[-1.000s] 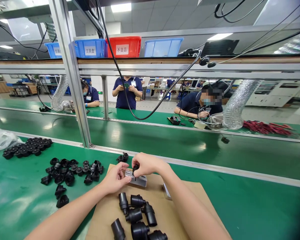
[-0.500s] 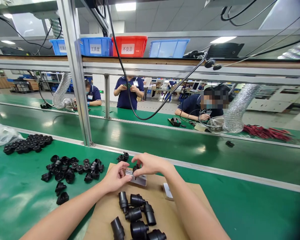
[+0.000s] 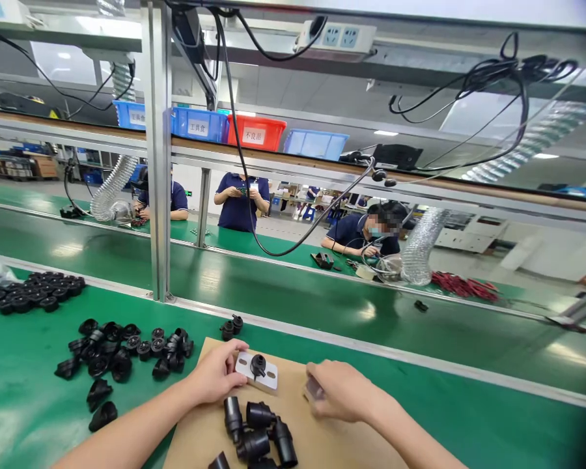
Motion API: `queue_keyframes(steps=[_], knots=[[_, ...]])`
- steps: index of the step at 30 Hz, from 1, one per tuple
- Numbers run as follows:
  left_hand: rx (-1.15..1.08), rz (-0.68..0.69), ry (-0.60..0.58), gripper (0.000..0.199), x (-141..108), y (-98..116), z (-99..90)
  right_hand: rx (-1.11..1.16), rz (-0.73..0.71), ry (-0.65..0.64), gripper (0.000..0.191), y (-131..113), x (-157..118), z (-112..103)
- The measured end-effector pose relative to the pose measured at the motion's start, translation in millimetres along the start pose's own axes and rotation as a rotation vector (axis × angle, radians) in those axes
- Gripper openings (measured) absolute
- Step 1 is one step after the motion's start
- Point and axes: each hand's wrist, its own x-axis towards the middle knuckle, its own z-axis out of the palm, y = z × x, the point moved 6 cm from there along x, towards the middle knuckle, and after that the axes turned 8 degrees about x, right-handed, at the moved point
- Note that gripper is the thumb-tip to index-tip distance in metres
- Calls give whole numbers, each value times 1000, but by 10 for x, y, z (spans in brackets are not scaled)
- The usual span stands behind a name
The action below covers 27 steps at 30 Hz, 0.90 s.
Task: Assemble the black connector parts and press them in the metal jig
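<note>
My left hand [image 3: 219,372] grips the left end of a silver metal block [image 3: 256,380] with slotted holes. A small black round part [image 3: 258,365] with a side nozzle sits upright at the middle of that block. To the right, my right hand [image 3: 339,391] is closed around a pale, partly hidden metal piece [image 3: 314,393] over the brown cardboard [image 3: 293,368]. Several black elbow-shaped cylinders [image 3: 252,444] lie on the cardboard in front of the block.
Loose black caps [image 3: 108,348] and more round black parts [image 3: 39,292] cover the green table's left side. Two small black fittings [image 3: 232,326] stand behind the cardboard. A metal post [image 3: 160,195] rises beyond. Co-workers are across the bench, and a cable [image 3: 254,228] hangs ahead.
My right hand has left the small black part on the block and moved right, closing on the pale metal piece. My left hand still holds the block. The camera view has shifted.
</note>
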Motion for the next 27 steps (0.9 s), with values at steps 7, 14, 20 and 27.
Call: queue_keyframes(steps=[7, 14, 20, 27], knots=[[2, -3, 4, 61, -6, -35, 23, 254, -269, 104, 36, -63, -15, -193], [-20, 13, -7, 61, -18, 20, 3, 287, -690, 269, 46, -672, 35, -461], [-41, 17, -13, 63, -31, 58, -6, 130, -738, 159, 43, -891, 214, -415], [-86, 18, -6, 79, -34, 18, 5, 75, -825, 59, 53, -975, 254, -427]])
